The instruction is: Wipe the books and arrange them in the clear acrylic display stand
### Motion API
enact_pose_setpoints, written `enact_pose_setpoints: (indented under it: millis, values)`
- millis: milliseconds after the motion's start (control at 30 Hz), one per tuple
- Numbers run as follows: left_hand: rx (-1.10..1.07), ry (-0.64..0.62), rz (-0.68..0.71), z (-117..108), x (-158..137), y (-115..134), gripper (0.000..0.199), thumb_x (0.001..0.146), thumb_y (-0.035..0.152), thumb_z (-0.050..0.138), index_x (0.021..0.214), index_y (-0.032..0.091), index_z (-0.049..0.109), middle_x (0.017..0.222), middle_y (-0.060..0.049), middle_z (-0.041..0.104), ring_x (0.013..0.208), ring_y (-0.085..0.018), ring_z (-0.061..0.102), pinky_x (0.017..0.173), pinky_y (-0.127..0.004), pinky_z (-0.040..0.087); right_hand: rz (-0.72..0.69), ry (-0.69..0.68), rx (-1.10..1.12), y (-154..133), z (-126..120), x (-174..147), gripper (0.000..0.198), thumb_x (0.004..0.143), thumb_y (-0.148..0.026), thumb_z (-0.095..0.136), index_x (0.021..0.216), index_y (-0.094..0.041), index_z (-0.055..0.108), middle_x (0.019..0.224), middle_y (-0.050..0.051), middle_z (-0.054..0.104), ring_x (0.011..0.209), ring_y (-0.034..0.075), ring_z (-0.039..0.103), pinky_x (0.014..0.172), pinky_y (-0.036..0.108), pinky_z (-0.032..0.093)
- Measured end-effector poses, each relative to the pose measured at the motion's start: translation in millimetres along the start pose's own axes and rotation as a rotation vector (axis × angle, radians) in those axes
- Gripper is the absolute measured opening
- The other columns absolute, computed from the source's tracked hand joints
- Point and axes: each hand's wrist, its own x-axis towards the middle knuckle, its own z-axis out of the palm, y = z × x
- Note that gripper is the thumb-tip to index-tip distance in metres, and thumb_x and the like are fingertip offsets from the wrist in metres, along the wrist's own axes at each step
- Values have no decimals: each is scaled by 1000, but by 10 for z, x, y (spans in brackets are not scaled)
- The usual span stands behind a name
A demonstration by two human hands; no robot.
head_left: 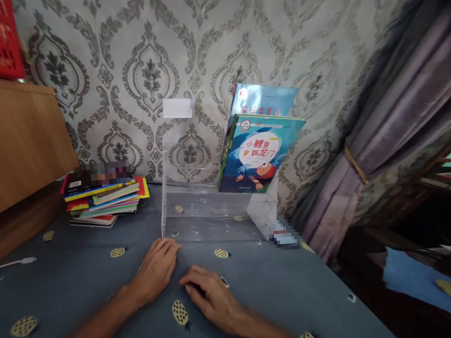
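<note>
Left hand [155, 270] flat and empty on the grey cloth [80, 276], fingertips at the front edge of the clear rack [209, 212], right hand [213, 296] loosely curled beside it, holding nothing, two books [259, 153] leaning at the rack's right end, book stack [104, 198] near the cloth's far left edge.

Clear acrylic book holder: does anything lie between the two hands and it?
Nothing visible does. The left hand nearly touches the clear acrylic book holder; only bare blue pineapple-print cloth separates the right hand from it.
</note>
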Motion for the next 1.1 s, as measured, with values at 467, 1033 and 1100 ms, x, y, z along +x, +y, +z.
enact_pose_setpoints:
  millis: [467,1033,1100]
  values:
    - [409,183,-342,-1022,431,-895,28,96,18,39,102,18,66,104,-14,69,103,-31,58,92,-46,47,-17,-41,3,46,-30,21,22,100,-18,44,103,-22,66,90,4,63,79,17,61,73,29,49]
    - [664,-111,-663,-1532,625,-1796,60,102,53,26,134,10,54,134,-26,61,127,-40,54,102,-59,41,-3,-54,5,63,-29,45,24,102,-23,43,104,-22,67,92,5,65,82,18,62,74,30,51]
    - [685,-126,-671,-1550,632,-1753,62,102,55,26,131,9,56,130,-26,63,121,-41,58,97,-57,44,-3,-59,-5,68,-23,53,24,102,-23,43,103,-21,67,92,6,65,82,18,63,75,31,52]
